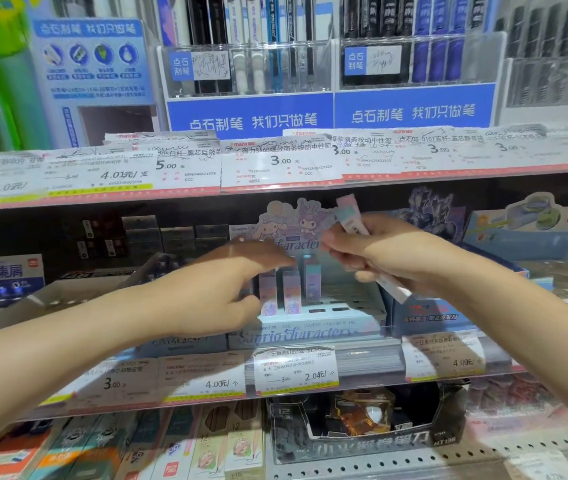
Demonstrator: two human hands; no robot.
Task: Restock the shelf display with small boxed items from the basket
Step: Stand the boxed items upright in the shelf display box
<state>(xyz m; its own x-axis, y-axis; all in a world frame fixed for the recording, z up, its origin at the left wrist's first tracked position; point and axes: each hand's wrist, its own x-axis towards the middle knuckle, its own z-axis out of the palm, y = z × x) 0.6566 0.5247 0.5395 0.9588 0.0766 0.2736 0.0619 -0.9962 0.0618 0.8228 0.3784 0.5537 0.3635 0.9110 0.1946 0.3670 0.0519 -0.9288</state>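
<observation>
A pastel display tray (341, 318) with cartoon characters on its back card sits on the middle shelf. Three small pastel boxes (291, 289) stand upright in its left part. My left hand (227, 289) reaches in from the left, blurred, its fingers at the leftmost standing box. To the right and higher, my right hand (376, 254) grips a bundle of the same slim boxes (350, 213), which stick out above and below the fist. The basket is out of view.
Price labels run along the shelf edges (275, 168). Pen racks (331, 64) stand on the shelf above. Dark boxes (158, 237) fill the left of the middle shelf, a blue carton (427, 317) sits right of the tray, and pencil packs (206, 445) lie on the shelf below.
</observation>
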